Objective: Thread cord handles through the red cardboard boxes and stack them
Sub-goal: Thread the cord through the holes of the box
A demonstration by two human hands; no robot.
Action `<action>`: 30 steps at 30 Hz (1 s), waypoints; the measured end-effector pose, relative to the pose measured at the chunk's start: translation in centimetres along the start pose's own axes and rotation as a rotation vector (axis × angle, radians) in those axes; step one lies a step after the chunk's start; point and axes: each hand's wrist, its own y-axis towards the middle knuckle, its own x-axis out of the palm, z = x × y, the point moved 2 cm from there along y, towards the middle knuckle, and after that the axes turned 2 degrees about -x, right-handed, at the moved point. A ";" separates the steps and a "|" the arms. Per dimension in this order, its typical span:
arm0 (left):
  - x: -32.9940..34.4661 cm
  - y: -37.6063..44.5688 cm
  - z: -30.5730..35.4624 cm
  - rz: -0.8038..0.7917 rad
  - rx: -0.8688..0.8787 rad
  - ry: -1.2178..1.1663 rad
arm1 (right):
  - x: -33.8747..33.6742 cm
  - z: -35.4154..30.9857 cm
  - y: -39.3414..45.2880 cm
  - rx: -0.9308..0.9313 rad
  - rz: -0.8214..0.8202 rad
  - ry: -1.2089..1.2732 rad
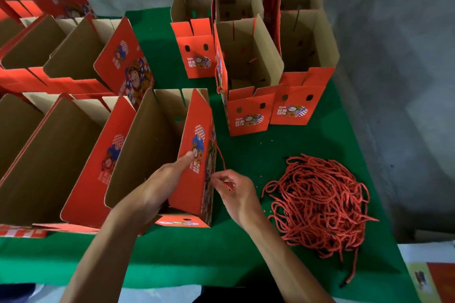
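Both hands work at one open red corrugated-cardboard box (197, 155) near the front edge of the green felt-like table cover (246, 253). Left hand (160, 184) lies flat, fingers straight, pressing the box's printed red side panel. Right hand (234, 192) pinches a red-and-white twisted cord (220, 157) between thumb and fingertips; the cord runs up to the box's right face. Where the cord enters the panel is hard to make out.

Box inside is plain brown, outside glossy red with a cartoon print, top flaps slotted. Right of the hands sits a loose tangled pile of red twisted cords (320, 206), count impossible.

Behind, a cluster of upright open red boxes (251, 96), about six, the rear ones cut off by the frame top; oval handle holes show on three front panels. One red cord handle (218, 79) hangs on a middle box's side. To the left, rows of nested open red boxes (61, 56), partly cropped, number unclear. Grey concrete floor (394, 56) around.
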 end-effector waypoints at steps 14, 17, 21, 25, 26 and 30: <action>-0.1 0.3 0.5 -0.175 -0.001 0.317 | -0.3 -1.4 0.6 0.138 -0.085 0.209; 0.3 1.6 1.2 -0.157 0.052 0.504 | -0.5 -2.1 0.4 0.138 -0.133 0.174; 0.5 3.2 2.7 -0.185 0.138 0.781 | -0.3 -2.5 -0.4 -0.052 -0.168 -0.298; 0.5 4.2 2.7 -0.193 0.209 0.945 | 0.2 -2.4 -0.7 -0.159 -0.146 -0.338; 0.5 4.4 2.3 -0.206 0.187 0.921 | 0.2 -2.3 -0.7 -0.156 -0.140 -0.328; 1.2 4.8 1.1 -0.210 0.080 0.658 | -0.2 -1.3 -0.1 -0.117 -0.143 -0.314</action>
